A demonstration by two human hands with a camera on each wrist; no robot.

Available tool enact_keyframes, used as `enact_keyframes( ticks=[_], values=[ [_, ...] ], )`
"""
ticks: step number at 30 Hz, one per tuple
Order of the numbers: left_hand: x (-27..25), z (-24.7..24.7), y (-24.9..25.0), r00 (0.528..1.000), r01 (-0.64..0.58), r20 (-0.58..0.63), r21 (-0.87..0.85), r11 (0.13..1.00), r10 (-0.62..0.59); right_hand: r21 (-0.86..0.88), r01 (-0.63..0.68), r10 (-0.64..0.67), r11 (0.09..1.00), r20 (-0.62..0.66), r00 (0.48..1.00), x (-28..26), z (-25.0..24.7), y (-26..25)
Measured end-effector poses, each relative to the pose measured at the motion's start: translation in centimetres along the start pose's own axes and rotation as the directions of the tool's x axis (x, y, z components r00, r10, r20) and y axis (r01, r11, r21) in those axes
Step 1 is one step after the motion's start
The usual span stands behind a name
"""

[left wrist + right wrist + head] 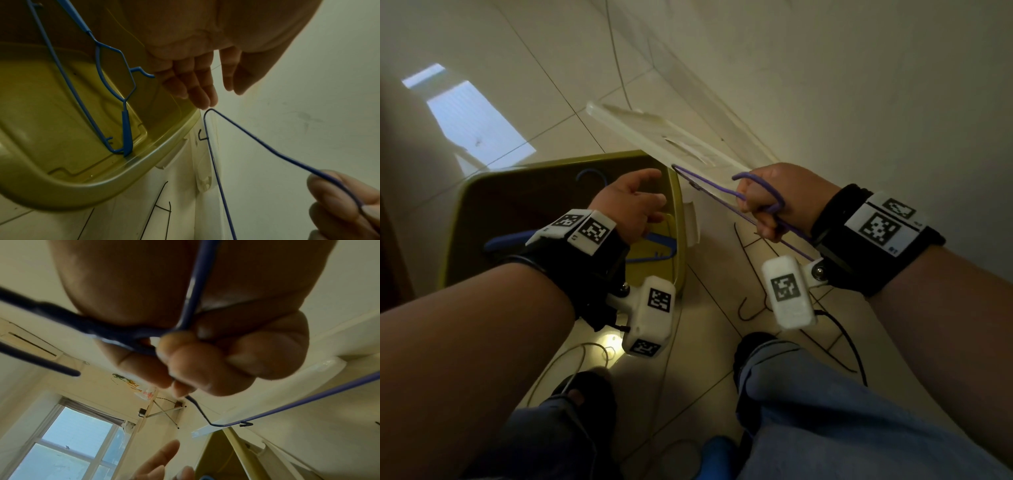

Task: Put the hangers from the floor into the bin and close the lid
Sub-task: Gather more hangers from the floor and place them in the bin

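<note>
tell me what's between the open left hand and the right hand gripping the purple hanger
In the head view, the bin's right rim and the purple hanger's far corner lie between the left hand and the right hand. Nothing else.

In my right hand (774,202) the purple hanger (709,186) is thin wire with a smooth, faintly shiny coating. At nine o'clock from it, the bin (679,219) is olive plastic, translucent and glossy, and the blue hanger (125,123) inside looks like smoothly coated wire. The lid (654,133) at twelve o'clock is milky, semi-clear plastic. The floor (524,68) is polished, reflective tile. My wrist straps (835,212) are matt black cloth.
</note>
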State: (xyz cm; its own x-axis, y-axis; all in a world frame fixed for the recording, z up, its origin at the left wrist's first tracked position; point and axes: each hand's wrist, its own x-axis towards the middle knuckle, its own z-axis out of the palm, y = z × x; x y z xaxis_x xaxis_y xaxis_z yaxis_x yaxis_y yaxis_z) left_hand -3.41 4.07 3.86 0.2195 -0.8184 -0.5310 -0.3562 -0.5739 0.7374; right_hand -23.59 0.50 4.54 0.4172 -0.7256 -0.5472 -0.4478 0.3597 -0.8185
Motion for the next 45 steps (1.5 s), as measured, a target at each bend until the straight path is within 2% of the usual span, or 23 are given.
enact_keyframes(
  ticks=[6, 11, 15, 19, 23, 26, 29, 33, 36, 39, 42, 45],
  values=[
    [0.2, 0.7, 0.3, 1.0, -0.008, -0.002, -0.042, 0.999, 0.008, 0.094, 0.076, -0.082, 0.993, 0.06, 0.995, -0.4, 0.5, -1.1],
    [0.4, -0.3, 0.0, 0.993, -0.079, -0.096, -0.122, 0.989, 0.068, 0.078, 0.084, -0.093, 0.993, 0.117, 0.989, 0.9, 2.8, -2.5],
    [0.3, -1.1, 0.1, 0.987, -0.16, -0.022, 0.02, 0.987, 0.16, -0.046, 0.109, -0.099, 0.993, 0.181, 0.978, 1.5, 4.7, -4.4],
    [0.5, -3.3, -0.3, 0.983, -0.174, -0.087, -0.112, 0.978, 0.164, 0.045, 0.147, -0.151, 0.988, 0.115, 0.982, 1.6, 5.4, -6.2],
    [1.6, -7.5, -1.4, 0.965, -0.148, -0.253, -0.283, 0.948, 0.075, 0.008, 0.182, -0.182, 0.983, -0.002, 0.983, 2.1, 5.0, -6.7],
    [2.0, -10.3, -2.6, 0.944, -0.083, -0.327, -0.34, 0.937, -0.035, -0.227, 0.242, -0.249, 0.943, 0.002, 0.969, 2.4, 5.0, -6.8],
    [2.3, -11.9, -4.0, 0.925, 0.02, -0.347, -0.359, 0.933, -0.153, -0.494, 0.278, -0.308, 0.824, 0.022, 0.951, 3.0, 5.4, -6.7],
    [3.0, -13.2, -5.9, 0.908, 0.143, -0.307, -0.417, 0.898, -0.287, -0.553, 0.26, -0.335, 0.792, -0.037, 0.941, 4.3, 6.5, -6.2],
    [3.7, -13.3, -7.4, 0.905, 0.166, -0.319, -0.347, 0.923, -0.283, -0.578, 0.273, -0.37, 0.769, -0.056, 0.927, 5.8, 8.3, -6.1],
    [4.5, -13.7, -8.2, 0.902, 0.127, -0.37, -0.268, 0.955, -0.224, -0.592, 0.302, -0.366, 0.747, 0.012, 0.931, 7.2, 10.4, -5.6],
    [5.0, -14.8, -8.7, 0.885, 0.1, -0.424, -0.228, 0.968, -0.191, -0.56, 0.299, -0.33, 0.773, 0.047, 0.943, 8.7, 12.1, -4.3],
    [5.5, -15.2, -9.0, 0.897, 0.108, -0.412, -0.149, 0.983, -0.16, -0.527, 0.255, -0.274, 0.811, 0.044, 0.961, 9.8, 12.8, -2.9]
  ],
)
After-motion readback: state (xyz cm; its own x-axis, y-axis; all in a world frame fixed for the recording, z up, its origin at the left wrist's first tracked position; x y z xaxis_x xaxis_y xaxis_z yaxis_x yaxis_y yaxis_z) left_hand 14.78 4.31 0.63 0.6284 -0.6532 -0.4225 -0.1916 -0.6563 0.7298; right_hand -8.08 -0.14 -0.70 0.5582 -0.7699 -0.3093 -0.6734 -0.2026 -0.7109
